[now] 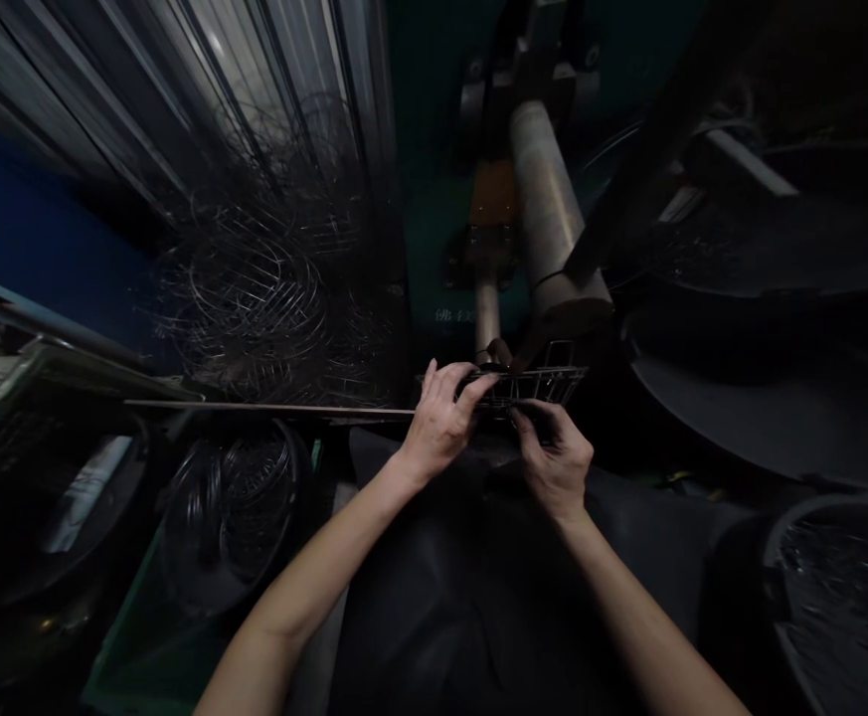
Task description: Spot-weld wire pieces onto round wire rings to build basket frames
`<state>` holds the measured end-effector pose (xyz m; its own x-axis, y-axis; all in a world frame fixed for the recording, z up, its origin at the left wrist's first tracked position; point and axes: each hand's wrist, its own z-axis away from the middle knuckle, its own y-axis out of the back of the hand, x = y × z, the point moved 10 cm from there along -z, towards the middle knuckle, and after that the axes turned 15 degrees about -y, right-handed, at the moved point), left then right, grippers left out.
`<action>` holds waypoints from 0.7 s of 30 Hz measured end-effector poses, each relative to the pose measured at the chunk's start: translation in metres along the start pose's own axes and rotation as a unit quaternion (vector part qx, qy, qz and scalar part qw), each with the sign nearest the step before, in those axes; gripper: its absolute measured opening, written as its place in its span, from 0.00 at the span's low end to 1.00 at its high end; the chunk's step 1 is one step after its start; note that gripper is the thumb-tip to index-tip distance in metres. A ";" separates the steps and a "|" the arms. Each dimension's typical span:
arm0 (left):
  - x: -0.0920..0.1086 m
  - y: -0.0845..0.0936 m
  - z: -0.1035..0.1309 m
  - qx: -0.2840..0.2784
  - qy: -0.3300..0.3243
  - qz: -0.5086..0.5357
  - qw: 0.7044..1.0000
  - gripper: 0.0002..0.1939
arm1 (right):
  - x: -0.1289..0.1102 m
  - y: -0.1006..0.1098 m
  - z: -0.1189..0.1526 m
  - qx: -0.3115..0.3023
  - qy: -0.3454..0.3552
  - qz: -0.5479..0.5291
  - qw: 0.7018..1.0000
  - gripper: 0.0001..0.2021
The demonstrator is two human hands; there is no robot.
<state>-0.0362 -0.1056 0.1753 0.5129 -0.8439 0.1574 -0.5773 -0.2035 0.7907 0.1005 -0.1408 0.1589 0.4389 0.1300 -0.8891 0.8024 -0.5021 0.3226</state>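
I'm holding the wire frame (538,384) at the lower end of the slim metal post (487,310), long axis running left to right, left hand (442,420) grasping its left end, right hand (559,459) pinching its near edge.

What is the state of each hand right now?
Left hand: partly closed, holding the wire frame.
Right hand: curled at the frame's near edge; grip cannot be told.

Cylinder (547,184) beyond right hand (557,459), room between forearms (329,552)
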 end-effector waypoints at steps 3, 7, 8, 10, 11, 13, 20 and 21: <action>-0.004 -0.004 -0.001 -0.004 0.006 0.009 1.000 0.27 | 0.009 -0.002 -0.002 -0.007 -0.019 0.001 1.000 0.09; -0.007 -0.006 -0.002 -0.016 0.006 0.011 1.000 0.29 | 0.012 -0.003 -0.003 -0.011 -0.026 -0.001 1.000 0.10; -0.008 -0.005 -0.002 -0.018 0.003 0.008 1.000 0.29 | 0.011 -0.004 -0.003 -0.010 -0.023 -0.004 1.000 0.10; -0.009 -0.003 -0.002 -0.018 -0.005 -0.003 1.000 0.29 | 0.011 -0.005 -0.003 -0.009 -0.018 -0.007 1.000 0.10; -0.010 -0.002 -0.002 -0.017 -0.010 -0.007 1.000 0.28 | 0.011 -0.007 -0.003 -0.008 -0.019 -0.007 1.000 0.10; -0.013 -0.003 0.000 -0.020 -0.016 -0.006 1.000 0.28 | 0.014 -0.014 -0.003 -0.006 -0.034 -0.005 0.999 0.10; -0.037 0.003 0.005 0.009 -0.038 0.008 0.999 0.27 | -0.007 -0.004 -0.003 -0.002 -0.090 0.007 0.996 0.13; -0.037 0.008 0.004 0.028 -0.049 0.014 0.998 0.27 | -0.008 0.015 -0.001 0.008 -0.098 0.021 0.995 0.14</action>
<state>-0.0621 -0.0783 0.1736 0.4331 -0.8936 0.1178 -0.6261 -0.2042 0.7526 0.1089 -0.1483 0.1714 0.3831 -0.0599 -0.9217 0.7782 -0.5166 0.3570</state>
